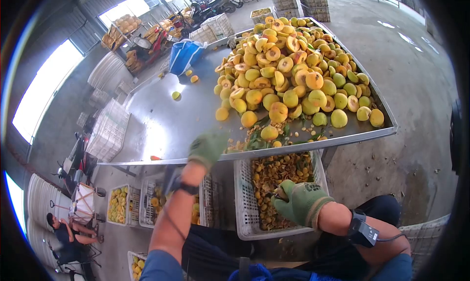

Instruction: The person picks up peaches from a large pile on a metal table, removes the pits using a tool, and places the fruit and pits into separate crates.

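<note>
My left hand [208, 146], in a green glove, reaches up to the front rim of the metal table [161, 119]. It is blurred, its fingers hang loosely, and nothing shows in it. The nearest fruit is a yellow peach [269, 132] among leaves by the rim. A big heap of whole and halved peaches [293, 70] covers the right part of the table. My right hand [299, 201], also gloved green, is lower down over a white crate [243, 202] of pits and scraps. Its fingers are closed on a small dark tool [277, 197].
White crates of cut peaches [119, 204] stand on the floor under the table at left. Stacked crates [108, 130] and a blue bag [185, 54] sit beyond the table. A person [66, 234] sits at the lower left. Bare concrete floor [416, 85] lies to the right.
</note>
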Motion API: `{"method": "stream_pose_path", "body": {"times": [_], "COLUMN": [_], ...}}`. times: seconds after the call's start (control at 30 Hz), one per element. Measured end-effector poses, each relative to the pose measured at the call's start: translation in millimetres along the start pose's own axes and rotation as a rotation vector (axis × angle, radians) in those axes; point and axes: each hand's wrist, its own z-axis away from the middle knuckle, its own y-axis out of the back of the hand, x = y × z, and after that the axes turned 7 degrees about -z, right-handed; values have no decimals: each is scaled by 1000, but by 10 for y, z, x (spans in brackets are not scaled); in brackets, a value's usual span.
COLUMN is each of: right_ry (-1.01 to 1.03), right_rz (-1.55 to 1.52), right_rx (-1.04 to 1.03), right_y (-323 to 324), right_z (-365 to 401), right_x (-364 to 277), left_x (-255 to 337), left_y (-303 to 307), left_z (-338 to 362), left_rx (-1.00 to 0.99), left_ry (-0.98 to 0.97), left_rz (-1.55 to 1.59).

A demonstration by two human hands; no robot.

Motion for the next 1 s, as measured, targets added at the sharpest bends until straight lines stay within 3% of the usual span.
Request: {"method": "stream_pose_path", "body": {"times": [0.17, 0.3, 0.4, 0.43, 0.5, 0.57, 0.7, 0.8, 0.83, 0.9, 1.0], "right_ry": [-49, -59, -34, -18, 82, 209, 77, 160, 244, 240, 252], "right_rz": [10, -31, 32, 78, -67, -226, -764, -710, -654, -647, -666], "right_rx": [-84, -40, -67, -92, 11, 160, 23, 89, 136, 144, 171], "right_y": [131, 273, 318, 339, 375, 315, 542, 406, 342, 284, 235], "right_z": [-254, -400, -477, -527, -627, -817, -808, -899, -952, -992, -1054], "right_x": [81, 150, 232, 263, 321, 415, 121, 116, 152, 199, 254], "left_x": [570, 338, 77, -48, -49, 79, 414, 549, 591, 615, 689], "left_y": [-747, -1058, -768, -686, -480, -292, -205, -326, -408, -489, -487], "left_z": [-1044, -1391, -1267, -1158, -834, -507, -74, -17, -19, -10, 26], "left_rx": [-157, -270, -540, -567, -317, -215, -220, -282, -304, -352, -400], "left_ry": [190, 71, 261, 246, -212, -376, -260, -184, -151, -114, -137], "left_rz": [-177, -346, 609, 954, 724, 687, 878, 990, 1191, 1443, 1570]}}
